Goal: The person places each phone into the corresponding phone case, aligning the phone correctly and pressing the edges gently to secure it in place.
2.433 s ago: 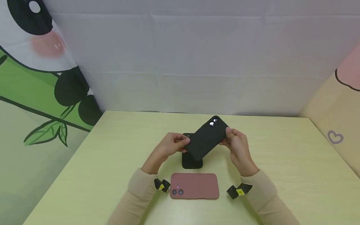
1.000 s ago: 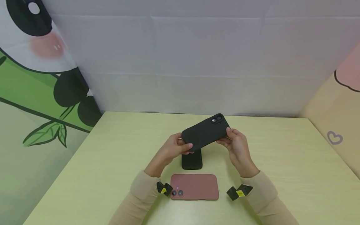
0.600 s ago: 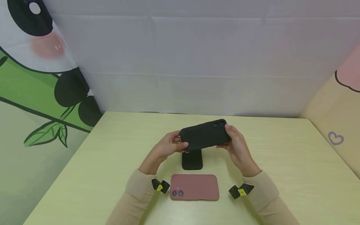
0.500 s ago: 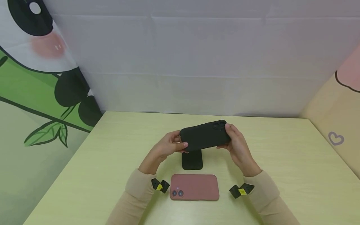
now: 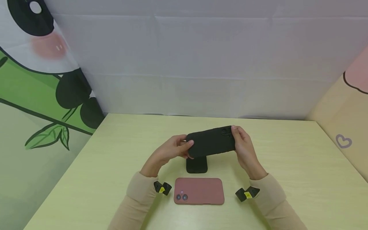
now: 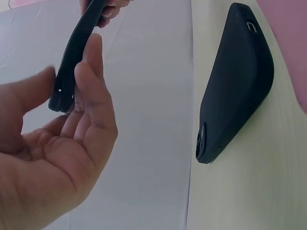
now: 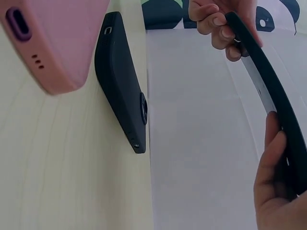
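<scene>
Both hands hold up a phone in a black case [image 5: 211, 142], back side facing the head camera. My left hand [image 5: 171, 150] pinches its left end, thumb on the back and fingers behind. At the camera end, my right hand [image 5: 244, 148] grips the other short side. In the right wrist view the held phone [image 7: 273, 81] is edge-on, with a pale strip along its inner face. Another black-cased phone [image 5: 196, 165] lies on the table below, its far part hidden by the held one. Nearer lies a pink-cased phone [image 5: 198, 191], lenses to the left.
The pale wood-grain table [image 5: 120, 191] ends at a whitish cloth wall [image 5: 201, 95]. Printed cartoon panels stand at the left [image 5: 43, 159] and right [image 5: 342, 127]. A small black device [image 5: 162, 188] sits on the left sleeve, another [image 5: 248, 194] on the right.
The held phone has turned from a steep diagonal to nearly level and tipped, its lenses now dark. Over the last half second it has lowered slightly. The two phones on the table have stayed put.
</scene>
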Demonstrator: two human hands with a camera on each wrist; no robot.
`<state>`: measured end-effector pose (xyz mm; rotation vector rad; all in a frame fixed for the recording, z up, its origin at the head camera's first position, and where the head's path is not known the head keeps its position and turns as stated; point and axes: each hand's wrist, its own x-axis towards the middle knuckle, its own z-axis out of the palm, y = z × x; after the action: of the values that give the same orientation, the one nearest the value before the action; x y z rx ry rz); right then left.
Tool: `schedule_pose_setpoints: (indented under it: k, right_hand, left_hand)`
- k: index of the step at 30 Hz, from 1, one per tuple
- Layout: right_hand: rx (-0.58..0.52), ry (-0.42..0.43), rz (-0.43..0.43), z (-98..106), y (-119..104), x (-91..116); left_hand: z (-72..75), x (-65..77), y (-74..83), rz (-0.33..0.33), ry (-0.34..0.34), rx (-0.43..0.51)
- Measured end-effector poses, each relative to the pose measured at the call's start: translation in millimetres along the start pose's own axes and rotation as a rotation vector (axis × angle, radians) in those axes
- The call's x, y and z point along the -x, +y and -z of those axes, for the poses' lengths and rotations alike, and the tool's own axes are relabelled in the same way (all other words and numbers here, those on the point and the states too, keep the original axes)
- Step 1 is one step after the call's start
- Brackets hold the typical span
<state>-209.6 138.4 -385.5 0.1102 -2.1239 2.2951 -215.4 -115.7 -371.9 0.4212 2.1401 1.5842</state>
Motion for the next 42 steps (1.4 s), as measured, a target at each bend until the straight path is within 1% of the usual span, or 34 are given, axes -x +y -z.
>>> schedule_pose_setpoints:
  k: [5,9,13,19,22,25,30,33,37,42]
  right_hand:
    - [0.005,-0.011,0.014,-0.3,0.2,-0.1]
    - [0.018,-0.014,0.023,-0.5,0.3,-0.9]
    - [0.031,0.005,0.013,-1.2,0.3,-1.5]
    - [0.092,0.06,0.017,-2.9,0.4,-2.0]
    - [0.1,0.088,0.022,-3.1,1.1,-2.3]
    - [0.094,0.123,0.021,-3.2,2.0,-2.4]
    - [0.1,0.207,0.015,-3.1,2.9,-2.5]
    - [0.081,0.238,-0.001,-2.8,2.5,-2.7]
    - [0.027,0.224,-0.033,-1.3,0.2,-2.3]
    - [-0.053,0.143,-0.081,1.8,-4.8,0.5]
  left_hand:
    - [-2.2,-2.5,1.3,-0.023,0.066,-0.02]
    - [-3.4,-2.3,3.3,-0.018,0.113,-0.021]
    - [-4.6,-2.9,3.7,-0.018,0.151,-0.029]
    - [-7.8,-6.4,2.1,-0.006,0.226,-0.067]
    - [-10.0,-7.2,2.2,-0.005,0.251,-0.089]
    - [-12.1,-7.6,2.4,0.002,0.266,-0.093]
    - [-14.9,-9.2,1.3,0.007,0.272,-0.09]
    - [-16.4,-9.6,0.8,0.009,0.275,-0.09]
    - [-16.8,-9.5,-0.9,0.008,0.285,-0.087]
    - [-14.9,-8.9,-3.9,-0.008,0.311,-0.066]
